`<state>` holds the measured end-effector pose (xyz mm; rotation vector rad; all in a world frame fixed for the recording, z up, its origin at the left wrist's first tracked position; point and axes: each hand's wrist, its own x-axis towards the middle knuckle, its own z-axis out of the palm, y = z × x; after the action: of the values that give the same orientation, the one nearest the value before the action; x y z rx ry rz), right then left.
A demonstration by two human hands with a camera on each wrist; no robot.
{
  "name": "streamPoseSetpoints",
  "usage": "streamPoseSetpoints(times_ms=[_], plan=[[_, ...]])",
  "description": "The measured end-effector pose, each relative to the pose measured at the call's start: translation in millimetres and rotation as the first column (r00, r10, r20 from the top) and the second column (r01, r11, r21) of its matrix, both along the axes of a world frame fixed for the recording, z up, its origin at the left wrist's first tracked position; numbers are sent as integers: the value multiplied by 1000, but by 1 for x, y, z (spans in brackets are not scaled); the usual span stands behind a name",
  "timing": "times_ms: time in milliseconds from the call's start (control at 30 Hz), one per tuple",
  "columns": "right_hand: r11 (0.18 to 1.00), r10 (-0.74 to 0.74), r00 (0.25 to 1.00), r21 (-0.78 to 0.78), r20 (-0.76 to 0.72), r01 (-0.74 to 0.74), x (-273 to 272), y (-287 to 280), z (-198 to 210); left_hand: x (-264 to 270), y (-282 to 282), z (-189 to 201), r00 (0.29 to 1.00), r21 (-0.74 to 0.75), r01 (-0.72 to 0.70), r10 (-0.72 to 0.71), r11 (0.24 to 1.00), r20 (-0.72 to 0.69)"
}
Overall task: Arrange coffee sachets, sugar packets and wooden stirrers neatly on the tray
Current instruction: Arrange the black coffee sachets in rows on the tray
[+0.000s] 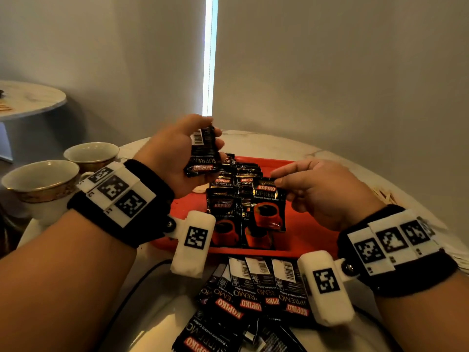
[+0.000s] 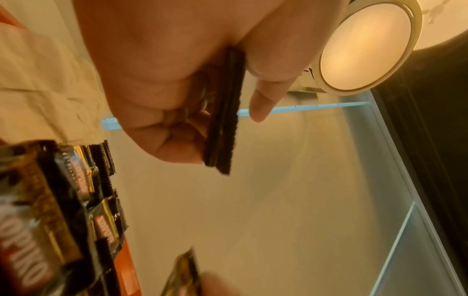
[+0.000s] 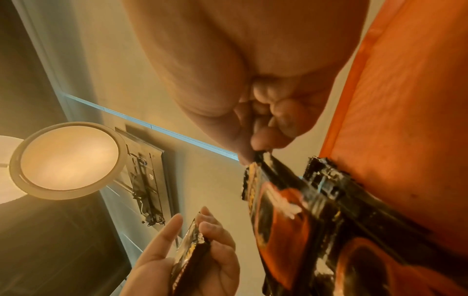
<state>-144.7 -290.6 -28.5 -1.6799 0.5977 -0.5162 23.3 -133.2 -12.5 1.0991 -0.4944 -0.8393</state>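
A red tray (image 1: 307, 232) lies on the marble table and carries overlapping rows of black coffee sachets (image 1: 223, 219). Raised above the tray's left side, my left hand (image 1: 177, 153) grips a small stack of sachets (image 1: 204, 151), seen edge-on as stacked sachets (image 2: 222, 112) in the left wrist view. My right hand (image 1: 319, 189) pinches the top corner of one sachet (image 1: 269, 207) over the tray's rows; the right wrist view shows that pinched sachet (image 3: 276, 216) hanging from fingertips (image 3: 260, 140). Wooden stirrers (image 1: 383, 195) lie right of the tray, partly hidden.
A loose pile of sachets (image 1: 256, 295) lies back side up on the table in front of the tray. Two gold-rimmed cups (image 1: 43, 184) stand at the left. A dark cable (image 1: 142, 278) crosses the near table. A second round table (image 1: 28, 97) stands at far left.
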Motion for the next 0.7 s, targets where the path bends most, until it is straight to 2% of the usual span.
streamPoseSetpoints(times_ms=[100, 367, 700], plan=[[999, 29, 996, -34, -89, -33, 0, 1, -4, 3, 3, 2, 999, -20, -28, 28, 999, -23], [994, 70, 979, -74, -191, -86, -2, 8, -4, 2, 4, 4, 997, -18, -62, 61, 998, -44], [989, 90, 963, -90, -255, -117, -3, 10, -3, 3, 5, 4, 995, -30, -40, 37, 999, -95]])
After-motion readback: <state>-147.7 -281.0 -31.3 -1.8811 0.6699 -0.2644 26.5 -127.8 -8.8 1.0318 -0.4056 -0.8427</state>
